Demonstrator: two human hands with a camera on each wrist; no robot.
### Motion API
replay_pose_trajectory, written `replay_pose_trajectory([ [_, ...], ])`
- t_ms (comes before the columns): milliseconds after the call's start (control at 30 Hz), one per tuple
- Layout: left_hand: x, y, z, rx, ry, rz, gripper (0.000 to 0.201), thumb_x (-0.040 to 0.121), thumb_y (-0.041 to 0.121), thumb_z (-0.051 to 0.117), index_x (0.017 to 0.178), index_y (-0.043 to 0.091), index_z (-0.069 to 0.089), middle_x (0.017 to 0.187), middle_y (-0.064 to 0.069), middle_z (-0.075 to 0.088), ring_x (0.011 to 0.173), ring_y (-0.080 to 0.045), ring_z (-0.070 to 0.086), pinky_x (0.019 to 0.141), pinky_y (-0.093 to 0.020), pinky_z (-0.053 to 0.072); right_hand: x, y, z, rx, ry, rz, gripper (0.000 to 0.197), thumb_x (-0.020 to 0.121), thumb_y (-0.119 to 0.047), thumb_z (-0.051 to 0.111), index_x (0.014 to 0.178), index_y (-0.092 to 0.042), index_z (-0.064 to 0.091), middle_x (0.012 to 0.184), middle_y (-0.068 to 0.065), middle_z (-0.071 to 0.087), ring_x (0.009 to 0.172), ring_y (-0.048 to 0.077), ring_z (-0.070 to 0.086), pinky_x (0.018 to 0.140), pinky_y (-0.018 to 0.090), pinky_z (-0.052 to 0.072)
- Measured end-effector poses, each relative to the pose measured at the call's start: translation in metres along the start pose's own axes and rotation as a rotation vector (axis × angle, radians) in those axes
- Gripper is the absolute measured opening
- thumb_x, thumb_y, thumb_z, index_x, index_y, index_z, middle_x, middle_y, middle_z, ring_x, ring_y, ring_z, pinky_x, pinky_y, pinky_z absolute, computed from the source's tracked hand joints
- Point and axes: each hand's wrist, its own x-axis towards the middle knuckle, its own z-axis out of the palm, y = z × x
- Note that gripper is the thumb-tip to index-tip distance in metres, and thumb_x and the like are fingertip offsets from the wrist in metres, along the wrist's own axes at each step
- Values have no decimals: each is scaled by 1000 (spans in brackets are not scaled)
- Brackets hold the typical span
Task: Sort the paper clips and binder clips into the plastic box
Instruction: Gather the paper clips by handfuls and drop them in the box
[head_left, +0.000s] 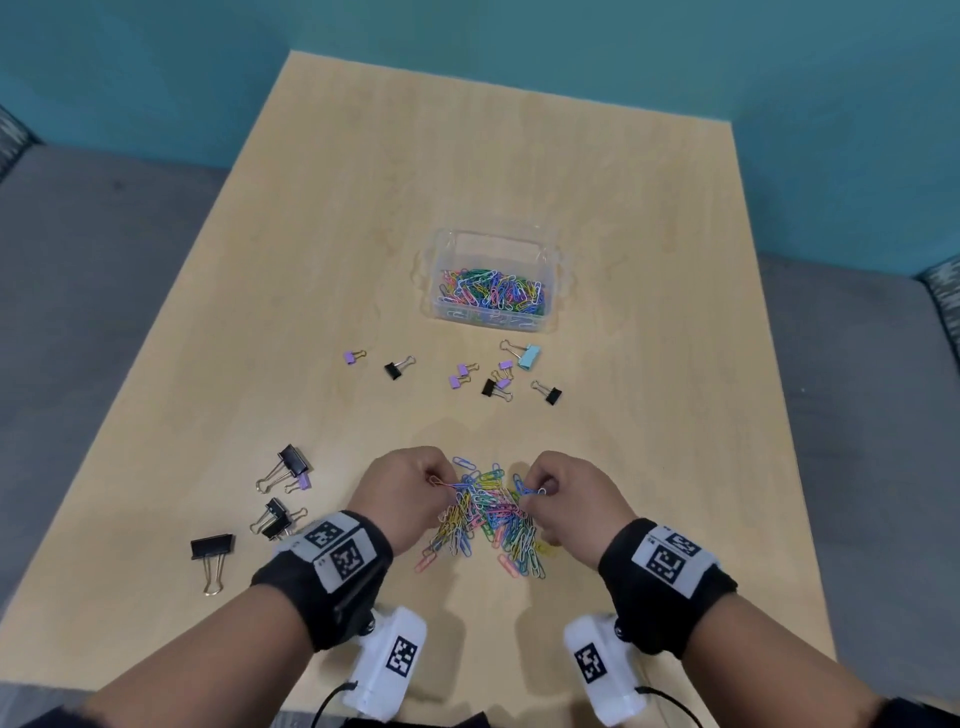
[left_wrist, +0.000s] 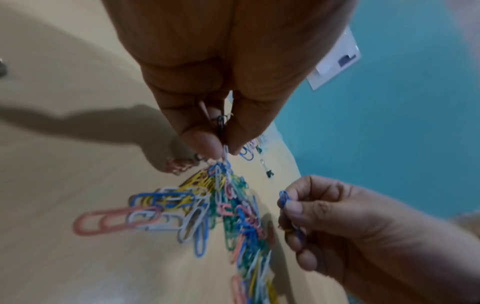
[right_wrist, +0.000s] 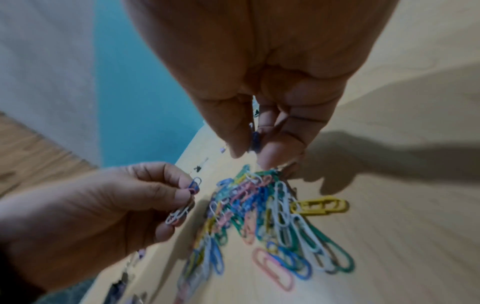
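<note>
teal walls back the worktop; left hand and right hand each pinch paper clips over the pile, box beyond.

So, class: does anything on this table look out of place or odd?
Nothing is damaged. The box holds only paper clips; every binder clip lies loose on the table. A pile of paper clips remains outside the box, where both hands pinch clips.

Black wristbands worn on both forearms, white panels printed with black square markers, white camera blocks strapped beneath, black cables trailing
</note>
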Motion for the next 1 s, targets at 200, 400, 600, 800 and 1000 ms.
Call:
replay_pose_trajectory([
  [200,8,21,-26,-312,-41,-70,8,72,5,72,69,10,67,53,-5,58,45,-19,56,61,-38,40,9,-18,-25,313,-114,20,13,79,-9,68,73,-16,59,58,10,59,52,25,57,53,32,42],
  [400,43,80,-59,-409,32,57,12,77,-8,67,73,3,64,60,-14,56,46,-18,53,49,-25,49,38,-71,-68,501,-30,-119,16,83,8,64,78,-5,57,57,9,51,47,17,52,45,26,52],
  [600,100,140,-87,-370,169,184,16,78,-9,66,71,5,63,63,-9,55,43,-12,54,50,-23,55,89,-136,-113,396,172,-277,23,83,6,65,71,-11,54,61,6,52,47,14,51,48,27,54],
  [800,136,158,-81,-135,149,199,11,79,3,68,78,15,67,72,-4,61,57,-22,63,73,-47,59,131,-159,-111,132,136,-195,9,85,-14,69,88,-10,61,82,11,60,62,24,65,70,47,60],
  [1000,111,125,-99,114,309,282,22,84,19,61,104,26,68,107,2,67,86,-23,67,88,-40,52,105,-131,-127,-191,357,-256,25,85,-23,57,108,-16,63,92,1,62,87,29,64,82,48,54],
])
